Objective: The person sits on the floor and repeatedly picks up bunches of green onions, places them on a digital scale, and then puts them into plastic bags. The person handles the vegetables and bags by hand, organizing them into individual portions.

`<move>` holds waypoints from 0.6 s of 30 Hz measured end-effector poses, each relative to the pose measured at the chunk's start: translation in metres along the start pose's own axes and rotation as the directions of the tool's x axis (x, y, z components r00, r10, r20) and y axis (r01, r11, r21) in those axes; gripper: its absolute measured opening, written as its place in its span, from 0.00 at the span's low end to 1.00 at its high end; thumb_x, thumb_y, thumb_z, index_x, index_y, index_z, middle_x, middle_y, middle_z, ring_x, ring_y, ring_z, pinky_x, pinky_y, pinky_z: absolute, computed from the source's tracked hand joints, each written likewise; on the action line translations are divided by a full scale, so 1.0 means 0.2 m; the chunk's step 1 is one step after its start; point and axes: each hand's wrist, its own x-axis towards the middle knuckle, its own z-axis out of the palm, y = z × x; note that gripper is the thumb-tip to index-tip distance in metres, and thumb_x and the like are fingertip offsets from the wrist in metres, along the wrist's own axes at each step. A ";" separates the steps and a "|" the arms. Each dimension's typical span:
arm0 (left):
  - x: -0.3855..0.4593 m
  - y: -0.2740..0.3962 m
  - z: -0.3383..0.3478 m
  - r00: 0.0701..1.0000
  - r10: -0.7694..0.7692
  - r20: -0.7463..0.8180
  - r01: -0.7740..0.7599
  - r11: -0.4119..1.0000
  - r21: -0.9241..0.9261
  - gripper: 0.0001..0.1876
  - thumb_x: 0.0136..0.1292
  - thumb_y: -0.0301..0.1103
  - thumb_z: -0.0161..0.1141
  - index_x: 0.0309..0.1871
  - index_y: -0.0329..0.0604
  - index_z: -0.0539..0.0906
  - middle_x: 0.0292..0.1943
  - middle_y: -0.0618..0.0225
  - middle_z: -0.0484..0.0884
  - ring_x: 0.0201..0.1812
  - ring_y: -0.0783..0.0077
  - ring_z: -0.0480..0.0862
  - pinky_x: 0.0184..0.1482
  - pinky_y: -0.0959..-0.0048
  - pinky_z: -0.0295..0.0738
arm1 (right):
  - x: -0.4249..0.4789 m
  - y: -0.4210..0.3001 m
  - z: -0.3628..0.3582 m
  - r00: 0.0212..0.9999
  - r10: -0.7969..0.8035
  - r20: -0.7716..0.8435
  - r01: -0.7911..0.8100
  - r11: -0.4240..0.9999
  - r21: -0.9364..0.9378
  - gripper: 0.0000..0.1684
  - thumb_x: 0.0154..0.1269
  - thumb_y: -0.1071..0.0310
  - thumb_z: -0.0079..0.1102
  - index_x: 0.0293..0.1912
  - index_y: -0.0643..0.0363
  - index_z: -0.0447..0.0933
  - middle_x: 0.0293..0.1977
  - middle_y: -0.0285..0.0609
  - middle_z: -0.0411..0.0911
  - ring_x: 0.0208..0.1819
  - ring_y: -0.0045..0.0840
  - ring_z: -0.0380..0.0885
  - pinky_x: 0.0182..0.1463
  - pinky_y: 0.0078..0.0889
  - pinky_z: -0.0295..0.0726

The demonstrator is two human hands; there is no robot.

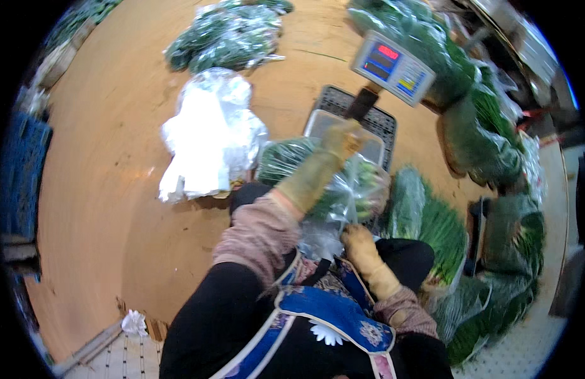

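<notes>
In my lap, against the scale, lies a clear plastic bag (332, 201) of green leafy vegetables with pale stalk ends. My gloved left hand (340, 141) reaches across its far side, fingers curled and somewhat blurred. A pale strip of the bag's film runs down from it towards my right hand (358, 239). That gloved hand pinches the near edge of the film, close to my apron. Beyond the bag, partly covered by my left hand and the bag, is the platform (374, 148) of a digital scale. Its lit display head (392, 67) stands on a post.
A stack of clear plastic bags (211, 132) lies to the left. Bagged greens (230, 35) rest on the floor ahead. Loose greens (437, 232) sit at my right, with several full bags (484, 137) beyond. A blue crate (24, 175) stands far left.
</notes>
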 end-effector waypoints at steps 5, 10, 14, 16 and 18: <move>-0.20 -0.10 -0.03 0.997 -0.074 0.032 0.072 0.997 0.040 0.16 0.60 0.37 0.55 0.48 0.40 0.75 0.43 0.62 0.76 0.43 0.71 0.77 0.48 0.71 0.73 | -0.20 -0.02 0.14 0.986 0.152 -0.064 -0.129 0.951 0.281 0.19 0.49 0.72 0.58 0.44 0.62 0.73 0.39 0.50 0.73 0.43 0.40 0.72 0.46 0.35 0.73; -0.36 0.19 0.06 0.865 -0.062 0.498 -0.177 0.891 0.419 0.21 0.61 0.37 0.55 0.56 0.38 0.70 0.42 0.64 0.75 0.40 0.75 0.77 0.44 0.73 0.73 | 0.10 0.08 -0.30 0.800 0.597 0.066 -0.340 0.360 0.868 0.37 0.55 0.66 0.61 0.61 0.60 0.55 0.40 0.47 0.75 0.41 0.32 0.75 0.44 0.29 0.73; -0.53 0.25 0.14 0.811 -0.201 0.550 -0.296 0.669 0.681 0.21 0.61 0.32 0.53 0.57 0.36 0.69 0.40 0.64 0.76 0.40 0.76 0.76 0.43 0.76 0.72 | 0.34 0.09 -0.21 0.965 0.223 -0.137 -0.170 0.933 0.317 0.32 0.57 0.57 0.59 0.57 0.62 0.61 0.40 0.44 0.75 0.42 0.23 0.72 0.42 0.27 0.72; -0.57 0.28 0.10 0.829 -0.147 0.539 -0.282 0.722 0.632 0.21 0.60 0.31 0.52 0.57 0.37 0.69 0.39 0.64 0.77 0.40 0.78 0.76 0.42 0.78 0.71 | 0.39 0.13 -0.21 0.884 0.465 0.042 -0.427 0.769 0.476 0.30 0.56 0.57 0.60 0.54 0.60 0.65 0.41 0.51 0.74 0.42 0.38 0.73 0.44 0.35 0.71; -0.57 0.36 0.07 0.889 0.036 0.456 -0.356 0.680 0.641 0.21 0.60 0.31 0.52 0.57 0.37 0.68 0.39 0.64 0.77 0.40 0.77 0.75 0.43 0.78 0.71 | 0.42 0.26 -0.21 0.846 0.534 -0.001 -0.413 0.656 0.632 0.21 0.57 0.61 0.59 0.47 0.62 0.71 0.39 0.49 0.76 0.41 0.38 0.74 0.44 0.36 0.72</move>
